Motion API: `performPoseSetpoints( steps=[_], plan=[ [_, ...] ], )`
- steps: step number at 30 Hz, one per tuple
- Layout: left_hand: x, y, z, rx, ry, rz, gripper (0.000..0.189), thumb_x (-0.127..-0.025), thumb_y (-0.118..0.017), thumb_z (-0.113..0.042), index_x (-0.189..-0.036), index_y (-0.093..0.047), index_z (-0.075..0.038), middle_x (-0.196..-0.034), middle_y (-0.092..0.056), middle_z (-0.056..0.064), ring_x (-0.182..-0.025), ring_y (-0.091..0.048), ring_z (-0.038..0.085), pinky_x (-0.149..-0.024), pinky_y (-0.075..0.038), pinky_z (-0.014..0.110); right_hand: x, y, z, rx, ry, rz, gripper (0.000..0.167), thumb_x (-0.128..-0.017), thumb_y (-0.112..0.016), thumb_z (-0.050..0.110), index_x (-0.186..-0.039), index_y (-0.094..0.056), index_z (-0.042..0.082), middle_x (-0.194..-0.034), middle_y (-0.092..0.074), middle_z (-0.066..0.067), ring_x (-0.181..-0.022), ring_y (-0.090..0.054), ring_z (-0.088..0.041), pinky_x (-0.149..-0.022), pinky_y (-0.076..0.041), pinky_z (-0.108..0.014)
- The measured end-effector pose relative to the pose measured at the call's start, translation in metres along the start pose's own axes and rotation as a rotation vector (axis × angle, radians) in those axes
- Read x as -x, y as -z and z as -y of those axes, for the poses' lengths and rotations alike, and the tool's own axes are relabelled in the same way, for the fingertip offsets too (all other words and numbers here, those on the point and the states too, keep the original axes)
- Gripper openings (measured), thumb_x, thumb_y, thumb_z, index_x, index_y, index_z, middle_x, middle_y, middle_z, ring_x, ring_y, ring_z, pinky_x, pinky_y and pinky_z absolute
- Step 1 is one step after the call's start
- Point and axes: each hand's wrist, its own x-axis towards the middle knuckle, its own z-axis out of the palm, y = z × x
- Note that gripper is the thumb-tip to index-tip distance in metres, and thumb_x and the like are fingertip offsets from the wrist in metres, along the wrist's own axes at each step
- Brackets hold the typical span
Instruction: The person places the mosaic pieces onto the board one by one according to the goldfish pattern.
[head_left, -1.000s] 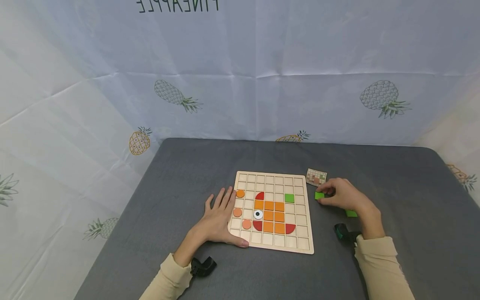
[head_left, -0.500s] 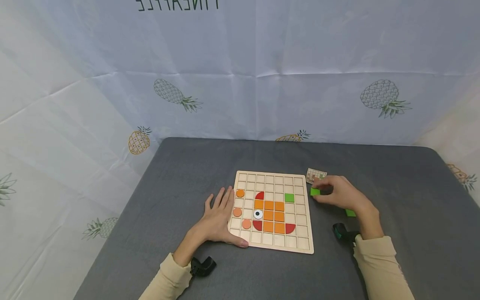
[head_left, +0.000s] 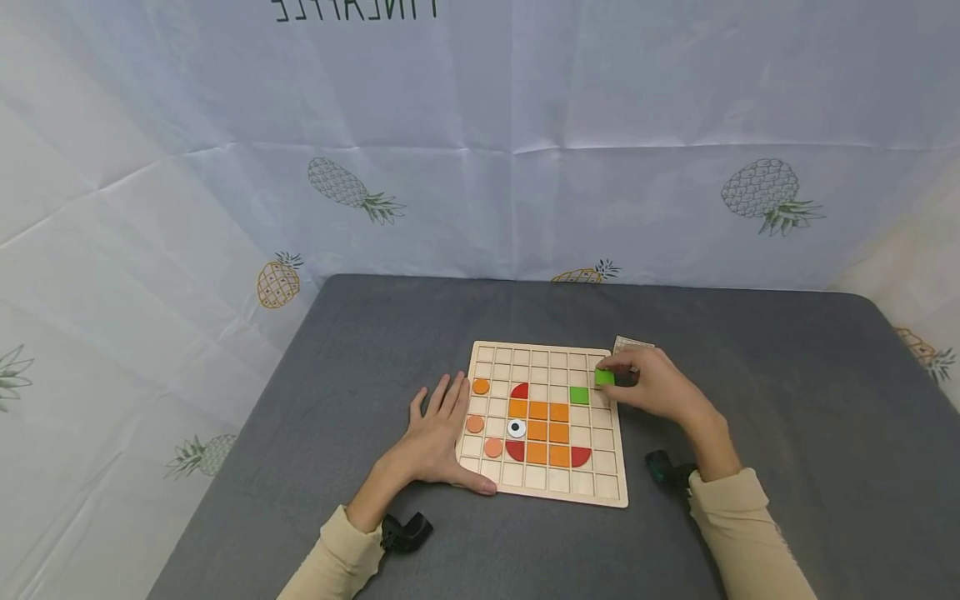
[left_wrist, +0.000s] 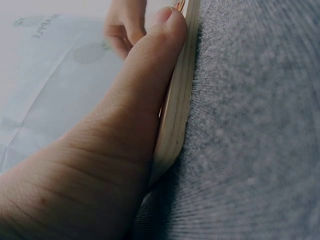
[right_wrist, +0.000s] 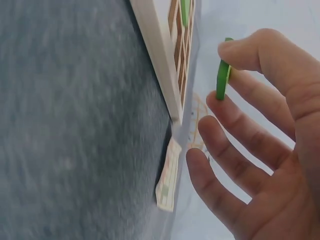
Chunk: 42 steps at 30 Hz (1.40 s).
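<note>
A wooden grid board (head_left: pixel 547 492) lies on the table. My left hand (head_left: pixel 429 442) rests along its left edge with fingers spread, the thumb at the front edge. My right hand (head_left: pixel 660 385) pinches a green square tile (head_left: pixel 604 377) between thumb and fingers over the board's upper right part. In the right wrist view this green tile (right_wrist: pixel 223 80) is held on edge, clear of the board. Set in the grid are another green tile (head_left: pixel 579 396), orange squares (head_left: pixel 537 432), red quarter-round pieces (head_left: pixel 581 457), a black-and-white eye disc (head_left: pixel 516 428) and orange discs (head_left: pixel 492 448).
A small pattern card (head_left: pixel 628 342) lies at the board's back right corner, partly covered by my right hand. The grey table (head_left: pixel 787 392) reaches back to a hanging pineapple-print cloth (head_left: pixel 555 100). A black wrist device (head_left: pixel 407 533) sits at my left wrist.
My right hand has carried the green tile leftward from beside the board to above its right columns. My right forearm now hides the loose green tile seen earlier. The left hand stays put.
</note>
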Motion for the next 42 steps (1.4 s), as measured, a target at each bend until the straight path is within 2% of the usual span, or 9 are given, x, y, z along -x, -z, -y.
performPoseSetpoints(
  steps=[5,16,25,34,42],
  plan=[
    [0.000,0.000,0.000,0.002,0.009,0.007,0.161,-0.065,-0.092,-0.077,-0.174,0.000,-0.002,-0.184,0.004,0.018,-0.172,0.004,0.043,-0.130,-0.001,0.075,-0.005,-0.008,0.005,-0.012,-0.013,-0.014,0.028,-0.089,-0.084,0.004,-0.116,-0.081,-0.004,-0.095,-0.077,-0.009,-0.080,-0.056,-0.015,-0.072,-0.045,-0.029],
    [-0.001,0.001,-0.001,0.008,0.008,0.005,0.161,-0.064,-0.092,-0.076,-0.174,0.000,-0.001,-0.184,0.004,0.018,-0.172,0.004,0.043,-0.130,-0.001,0.075,-0.015,-0.026,0.018,0.034,-0.070,-0.079,0.025,-0.091,-0.077,0.004,-0.115,-0.083,-0.002,-0.108,-0.079,-0.020,-0.087,-0.071,-0.025,-0.075,-0.057,-0.038],
    [0.000,0.000,-0.001,0.007,0.007,0.001,0.161,-0.064,-0.092,-0.076,-0.174,0.000,-0.001,-0.184,0.003,0.019,-0.172,0.003,0.043,-0.130,-0.002,0.076,-0.015,-0.029,0.017,0.042,-0.072,-0.070,0.024,-0.093,-0.078,0.003,-0.115,-0.082,-0.004,-0.110,-0.078,-0.023,-0.085,-0.074,-0.026,-0.072,-0.059,-0.039],
    [0.000,0.000,0.000,0.000,-0.001,-0.001,0.161,-0.065,-0.091,-0.077,-0.174,0.000,-0.001,-0.184,0.004,0.019,-0.172,0.003,0.043,-0.130,-0.002,0.076,-0.014,-0.031,0.017,0.045,-0.062,-0.055,0.025,-0.094,-0.079,0.003,-0.118,-0.081,-0.004,-0.113,-0.079,-0.023,-0.078,-0.061,-0.014,-0.070,-0.049,-0.029],
    [0.000,-0.001,0.000,0.015,-0.005,-0.009,0.160,-0.065,-0.092,-0.075,-0.174,-0.002,0.000,-0.184,0.002,0.020,-0.172,0.002,0.044,-0.130,-0.003,0.076,-0.014,-0.029,0.020,0.046,-0.014,-0.046,0.024,-0.095,-0.081,0.004,-0.118,-0.082,-0.003,-0.111,-0.079,-0.020,-0.078,-0.059,-0.013,-0.070,-0.046,-0.030]
  ],
)
